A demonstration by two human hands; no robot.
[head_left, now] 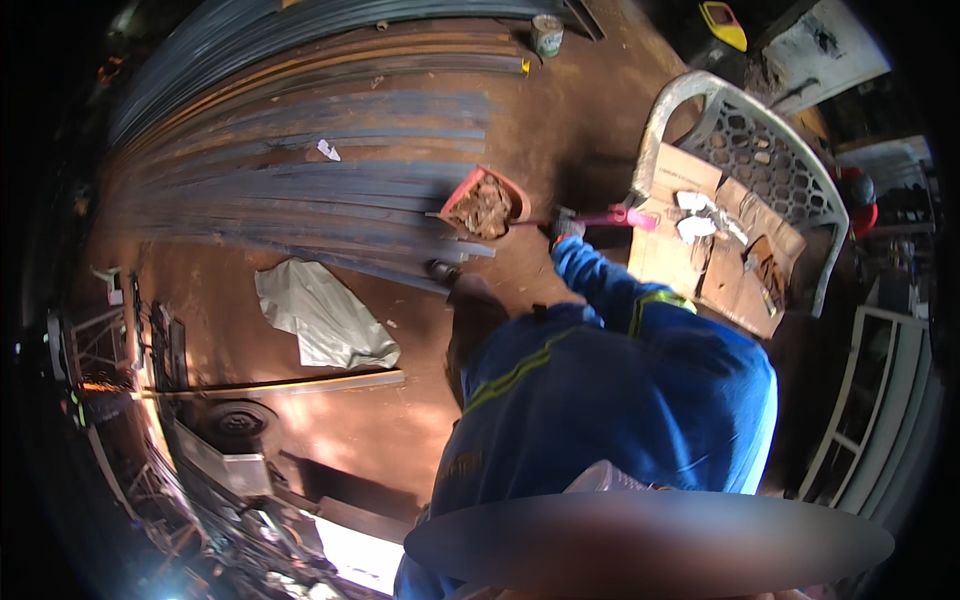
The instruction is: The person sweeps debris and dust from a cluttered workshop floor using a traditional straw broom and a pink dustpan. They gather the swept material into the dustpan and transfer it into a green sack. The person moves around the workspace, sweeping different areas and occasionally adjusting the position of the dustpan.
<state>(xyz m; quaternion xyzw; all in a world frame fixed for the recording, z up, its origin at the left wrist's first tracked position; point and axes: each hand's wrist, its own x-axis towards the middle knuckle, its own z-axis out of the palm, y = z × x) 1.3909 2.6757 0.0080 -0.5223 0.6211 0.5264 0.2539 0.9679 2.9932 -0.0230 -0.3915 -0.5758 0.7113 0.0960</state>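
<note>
My right hand (567, 227), at the end of a blue sleeve, is closed around the long handle (620, 216) of a dustpan. The handle is dark near the pan and bright pink toward its far end. To the left of the hand, the red dustpan (522, 205) is heaped with brown debris (483, 208), which looks like dirt and scraps. It is held over the brown floor, by the ends of some long metal bars (330, 195). A shoe (443, 269) of mine shows just below the pan. My left hand is out of sight.
On the right, a worn plastic chair (655, 120) holds flattened cardboard (680, 255) with white scraps. A paint can (547, 36) stands at the far side. Pale sheeting (325, 315) lies on the left, near a metal beam (290, 386). Sparks (103, 387) fly at the left edge.
</note>
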